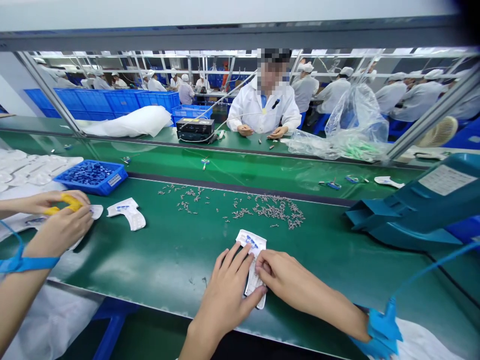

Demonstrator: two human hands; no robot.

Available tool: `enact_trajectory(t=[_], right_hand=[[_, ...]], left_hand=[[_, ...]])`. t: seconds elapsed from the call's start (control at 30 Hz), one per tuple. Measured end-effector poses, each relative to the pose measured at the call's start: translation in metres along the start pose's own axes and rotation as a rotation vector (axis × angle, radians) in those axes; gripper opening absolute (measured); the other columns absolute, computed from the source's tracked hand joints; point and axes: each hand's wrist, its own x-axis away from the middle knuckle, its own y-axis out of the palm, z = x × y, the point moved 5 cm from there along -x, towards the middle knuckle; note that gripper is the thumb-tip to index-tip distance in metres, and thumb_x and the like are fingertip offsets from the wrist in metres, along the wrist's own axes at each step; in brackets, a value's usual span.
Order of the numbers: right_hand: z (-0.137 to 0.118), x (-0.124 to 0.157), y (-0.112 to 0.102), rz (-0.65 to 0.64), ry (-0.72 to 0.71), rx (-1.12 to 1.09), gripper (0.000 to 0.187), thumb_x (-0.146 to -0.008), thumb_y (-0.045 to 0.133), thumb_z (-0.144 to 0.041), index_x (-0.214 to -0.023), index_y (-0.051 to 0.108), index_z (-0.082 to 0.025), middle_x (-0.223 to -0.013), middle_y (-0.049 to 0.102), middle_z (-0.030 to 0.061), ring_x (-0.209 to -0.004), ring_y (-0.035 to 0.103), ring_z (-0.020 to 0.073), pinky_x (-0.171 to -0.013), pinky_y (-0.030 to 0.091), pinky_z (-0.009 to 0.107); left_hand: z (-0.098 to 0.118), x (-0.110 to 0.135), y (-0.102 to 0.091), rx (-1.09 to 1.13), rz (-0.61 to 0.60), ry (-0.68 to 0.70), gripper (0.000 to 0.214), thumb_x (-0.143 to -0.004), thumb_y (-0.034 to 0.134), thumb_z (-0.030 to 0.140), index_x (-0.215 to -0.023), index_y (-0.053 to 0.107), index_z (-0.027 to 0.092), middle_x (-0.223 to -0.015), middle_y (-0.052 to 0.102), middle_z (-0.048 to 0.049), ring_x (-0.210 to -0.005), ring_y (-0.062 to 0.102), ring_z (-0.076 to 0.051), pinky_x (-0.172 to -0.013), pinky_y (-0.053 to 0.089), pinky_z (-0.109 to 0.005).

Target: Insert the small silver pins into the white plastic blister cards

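A white plastic half shell (257,239) with blue parts inside its upper end lies on the green bench in front of me. My left hand (227,287) rests flat across it from the left, fingers stretched out and thumb over its lower part. From the right, my right hand (279,272) is closed at the shell's middle, thumb and forefinger pinched together. Whatever sits between those fingertips is hidden. Beyond both hands, many small metal screws (279,210) are scattered on the bench.
At left a co-worker's hands (69,217) hold a yellow item over a white part. Another white shell (129,212) lies nearby, beside a blue tray (114,181) of small blue pieces. A teal machine (420,200) stands right. Across the green belt (240,170) sits a person in white (243,107).
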Motion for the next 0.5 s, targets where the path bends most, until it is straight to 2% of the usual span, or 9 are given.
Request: enact_trajectory(t=[0.13,0.27,0.37,0.5], right_hand=[[0.0,0.0,0.0,0.003,0.013,0.044,0.017,-0.097,0.043,-0.028,-0.083,0.051,-0.022,-0.085,0.065,0.0048,-0.072,0.056,0.0191,-0.06,0.029,0.029],[0.002,-0.002,0.001,0.002,0.048,0.088,0.006,-0.095,0.047,-0.029,-0.096,0.048,-0.023,-0.091,0.065,0.0061,-0.074,0.057,0.0205,-0.06,0.027,0.029],[0.001,-0.002,0.0,-0.002,0.039,0.084,0.01,-0.093,0.049,-0.027,-0.101,0.047,-0.022,-0.092,0.065,0.0062,-0.075,0.057,0.0211,-0.06,0.027,0.029],[0.008,-0.004,-0.014,0.001,-0.014,0.021,0.008,-0.094,0.051,-0.03,-0.097,0.054,-0.023,-0.085,0.066,0.0039,-0.078,0.059,0.0216,-0.061,0.033,0.028]], left_hand=[[0.0,-0.001,0.0,-0.004,0.015,0.013,0.057,-0.098,0.052,0.043,-0.15,0.037,0.024,-0.158,0.037,-0.0065,-0.148,0.028,-0.028,-0.118,0.032,-0.052],[-0.001,-0.001,-0.001,0.006,0.059,0.019,0.056,-0.096,0.055,0.041,-0.147,0.04,0.024,-0.156,0.041,-0.0075,-0.147,0.032,-0.028,-0.117,0.034,-0.051],[-0.003,-0.001,0.001,0.0,0.063,0.019,0.055,-0.096,0.055,0.041,-0.147,0.041,0.024,-0.156,0.04,-0.0065,-0.146,0.033,-0.028,-0.116,0.035,-0.05],[-0.005,0.0,0.003,-0.018,0.087,0.029,0.054,-0.096,0.056,0.041,-0.146,0.042,0.026,-0.157,0.04,-0.0058,-0.146,0.033,-0.028,-0.115,0.036,-0.049]])
